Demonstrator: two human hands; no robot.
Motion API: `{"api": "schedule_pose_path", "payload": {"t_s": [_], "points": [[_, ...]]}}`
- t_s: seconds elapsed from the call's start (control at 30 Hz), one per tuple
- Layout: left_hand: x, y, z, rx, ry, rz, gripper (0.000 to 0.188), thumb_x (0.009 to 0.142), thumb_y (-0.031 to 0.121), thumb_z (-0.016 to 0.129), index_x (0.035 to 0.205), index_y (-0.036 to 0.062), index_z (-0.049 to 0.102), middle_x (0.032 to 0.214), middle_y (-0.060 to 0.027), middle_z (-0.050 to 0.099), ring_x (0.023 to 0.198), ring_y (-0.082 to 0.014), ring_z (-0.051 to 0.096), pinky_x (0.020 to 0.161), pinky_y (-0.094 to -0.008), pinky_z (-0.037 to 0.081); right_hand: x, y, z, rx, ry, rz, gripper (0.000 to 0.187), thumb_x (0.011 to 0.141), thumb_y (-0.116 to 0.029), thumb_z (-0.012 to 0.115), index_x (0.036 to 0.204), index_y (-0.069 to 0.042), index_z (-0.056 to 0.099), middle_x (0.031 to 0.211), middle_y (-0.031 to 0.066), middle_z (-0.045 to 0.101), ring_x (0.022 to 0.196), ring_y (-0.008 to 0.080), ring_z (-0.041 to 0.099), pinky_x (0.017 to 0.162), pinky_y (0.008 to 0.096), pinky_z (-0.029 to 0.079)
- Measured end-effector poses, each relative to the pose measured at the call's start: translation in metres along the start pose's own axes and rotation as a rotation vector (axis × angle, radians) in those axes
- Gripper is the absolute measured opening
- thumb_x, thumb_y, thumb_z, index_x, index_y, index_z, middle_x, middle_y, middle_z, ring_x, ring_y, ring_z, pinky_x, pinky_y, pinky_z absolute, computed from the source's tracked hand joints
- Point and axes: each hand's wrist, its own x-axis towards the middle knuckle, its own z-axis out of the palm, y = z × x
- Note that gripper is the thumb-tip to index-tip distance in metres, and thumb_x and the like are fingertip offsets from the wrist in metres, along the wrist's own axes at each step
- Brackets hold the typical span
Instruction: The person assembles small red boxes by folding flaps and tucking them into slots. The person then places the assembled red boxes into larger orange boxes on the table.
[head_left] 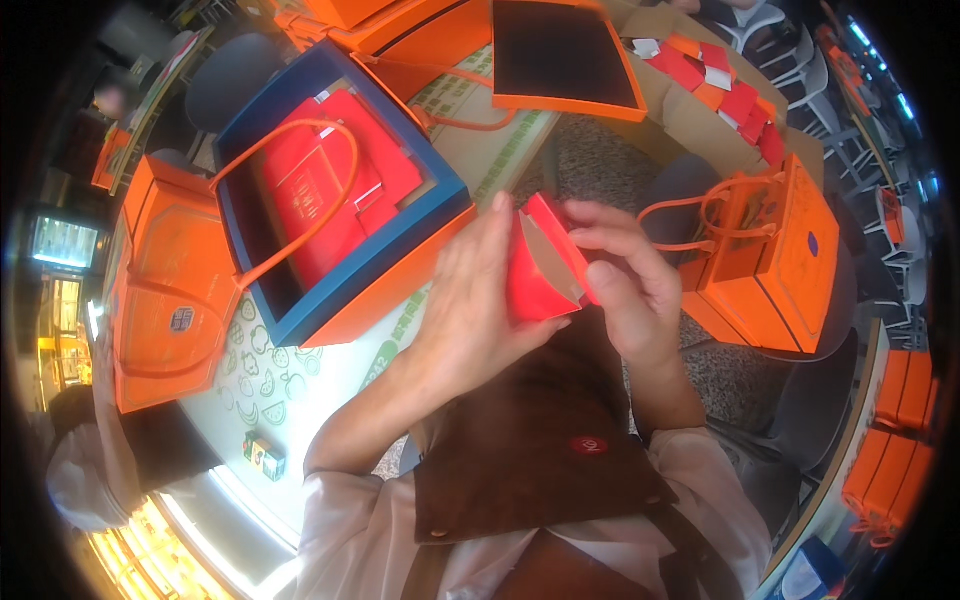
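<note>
While both hands meet to the right of the blue-rimmed box (368,262), the left hand (468,300) has its grip clamped on the left side of the red carton (532,285), and the right hand (628,272) pinches the opposite edge. Carton gapes, brownish inside showing. Red packages (318,205) lie within the blue-rimmed box; an orange bag (165,300) sits left of it.

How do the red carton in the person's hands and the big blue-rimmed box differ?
The red carton is small; the blue-rimmed box is much larger. The carton is held between the left hand and right hand; the box rests on the table. The carton is red outside; the box is orange outside. Both are vividly coloured.
</note>
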Motion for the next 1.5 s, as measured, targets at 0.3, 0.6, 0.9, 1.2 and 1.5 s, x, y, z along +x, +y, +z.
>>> {"api": "schedule_pose_path", "payload": {"t_s": [0.3,0.6,0.9,1.2,1.5], "points": [[0.001,-0.003,0.003,-0.007,0.019,-0.016,0.128,0.067,0.021,0.094,0.159,-0.0043,0.01,0.146,-0.0297,0.047,0.132,-0.0459,0.05,0.109,-0.0497,0.044,-0.002,0.006,0.009,-0.103,-0.013,-0.088,0.028,0.095,0.001,0.061,0.123,0.007,0.061,0.141,0.0186,0.05,0.131,0.0238,0.052,0.109,0.0349,0.043],[0.001,-0.01,0.007,-0.055,0.037,0.002,0.126,0.066,0.019,0.094,0.159,-0.0037,0.012,0.146,-0.0299,0.044,0.13,-0.047,0.049,0.108,-0.0507,0.043,-0.003,0.008,0.012,-0.017,0.044,-0.075,0.028,0.095,0.0,0.061,0.123,0.007,0.062,0.134,0.0197,0.057,0.129,0.0272,0.054,0.109,0.0372,0.043],[0.004,-0.011,0.003,-0.163,-0.041,-0.091,0.126,0.067,0.018,0.093,0.16,-0.0011,0.011,0.148,-0.0294,0.044,0.135,-0.0452,0.049,0.11,-0.0472,0.044,0.004,0.001,-0.008,-0.397,-0.126,-0.209,0.039,0.087,-0.007,0.07,0.124,0.004,0.065,0.134,0.0206,0.06,0.122,0.0327,0.061,0.102,0.0387,0.049],[-0.008,-0.007,-0.013,-0.272,-0.296,-0.257,0.123,0.068,0.021,0.092,0.161,0.0027,0.014,0.149,-0.0275,0.044,0.137,-0.044,0.046,0.112,-0.0462,0.043,0.005,-0.021,-0.029,-0.613,-0.434,-0.086,0.051,0.085,-0.012,0.074,0.134,-0.001,0.061,0.136,0.0195,0.059,0.122,0.0352,0.062,0.099,0.0386,0.051],[-0.025,-0.006,-0.008,-0.218,-0.359,-0.306,0.124,0.066,0.026,0.094,0.162,0.0052,0.017,0.16,-0.0247,0.034,0.145,-0.0416,0.039,0.117,-0.0445,0.039,-0.018,-0.001,-0.018,-0.551,-0.353,-0.063,0.049,0.084,-0.01,0.073,0.131,0.0,0.062,0.137,0.0203,0.06,0.121,0.0357,0.063,0.099,0.0395,0.052]]}}
